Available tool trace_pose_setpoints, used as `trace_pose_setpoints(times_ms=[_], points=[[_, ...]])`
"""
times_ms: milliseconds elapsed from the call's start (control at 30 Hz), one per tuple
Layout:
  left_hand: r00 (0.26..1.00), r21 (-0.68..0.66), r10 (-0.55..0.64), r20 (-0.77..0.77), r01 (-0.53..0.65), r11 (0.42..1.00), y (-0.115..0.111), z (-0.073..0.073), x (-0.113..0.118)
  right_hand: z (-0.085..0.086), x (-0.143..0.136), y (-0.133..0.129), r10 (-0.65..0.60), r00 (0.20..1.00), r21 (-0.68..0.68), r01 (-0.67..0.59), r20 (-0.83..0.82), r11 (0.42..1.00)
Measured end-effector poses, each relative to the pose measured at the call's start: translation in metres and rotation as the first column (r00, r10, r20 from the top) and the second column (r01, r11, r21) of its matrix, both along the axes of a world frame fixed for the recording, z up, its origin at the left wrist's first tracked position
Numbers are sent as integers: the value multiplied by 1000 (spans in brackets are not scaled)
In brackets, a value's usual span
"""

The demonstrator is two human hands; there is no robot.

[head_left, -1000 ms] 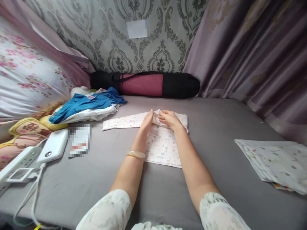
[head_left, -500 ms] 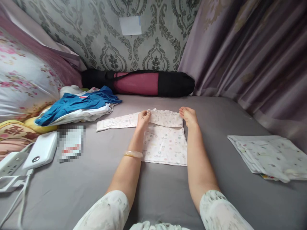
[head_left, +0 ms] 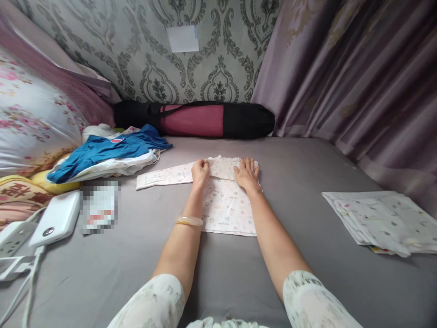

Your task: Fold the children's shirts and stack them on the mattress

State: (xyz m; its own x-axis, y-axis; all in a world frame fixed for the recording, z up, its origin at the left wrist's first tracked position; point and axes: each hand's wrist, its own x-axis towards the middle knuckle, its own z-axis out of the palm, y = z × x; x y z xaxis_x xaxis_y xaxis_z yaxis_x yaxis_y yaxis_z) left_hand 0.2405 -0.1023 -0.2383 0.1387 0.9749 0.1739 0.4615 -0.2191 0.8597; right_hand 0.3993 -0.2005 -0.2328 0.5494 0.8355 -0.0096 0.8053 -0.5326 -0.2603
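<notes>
A pale long-sleeved shirt (head_left: pixel 227 209) with a small pastel print lies spread on the grey sheet. One sleeve points out to the left, and the other is folded across the upper body of the shirt. My left hand (head_left: pixel 200 172) is closed on the cloth at the left shoulder, its fingertips partly hidden. Flat on the folded sleeve near the right shoulder rests my right hand (head_left: pixel 247 173), fingers spread. The shirt's right edge is partly behind my right forearm.
Folded pale cloths (head_left: pixel 378 221) lie at the right. At the left are a blue garment (head_left: pixel 112 148) on a pile, a white power bank (head_left: pixel 56 216) with cables, and a blurred packet (head_left: pixel 100 207). A black and red bag (head_left: pixel 193 119) lies along the wall.
My right hand has moved left from the shirt's right edge and now presses flat on the folded sleeve. My left hand stays at the left shoulder.
</notes>
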Motion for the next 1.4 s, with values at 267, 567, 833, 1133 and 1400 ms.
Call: trace_pose_setpoints(times_ms=[267,567,833,1133,1400], points=[[995,90,-22,-92,30,995,-7,-3,-1,-8,-1,1,-16,999,9,16,44,1000],[972,119,-78,-221,106,987,-9,-4,-2,-10,1,4,-29,999,-12,29,13,1000],[914,243,-1,-405,109,964,-29,23,10,6,-5,1,-8,999,23,7,39,1000],[720,27,-198,-665,288,957,-54,10,35,4,-29,5,84,996,-45,-84,14,996],[665,-1,-192,-721,277,961,-52,5,34,5,-27,6,56,998,-60,-55,5,997]])
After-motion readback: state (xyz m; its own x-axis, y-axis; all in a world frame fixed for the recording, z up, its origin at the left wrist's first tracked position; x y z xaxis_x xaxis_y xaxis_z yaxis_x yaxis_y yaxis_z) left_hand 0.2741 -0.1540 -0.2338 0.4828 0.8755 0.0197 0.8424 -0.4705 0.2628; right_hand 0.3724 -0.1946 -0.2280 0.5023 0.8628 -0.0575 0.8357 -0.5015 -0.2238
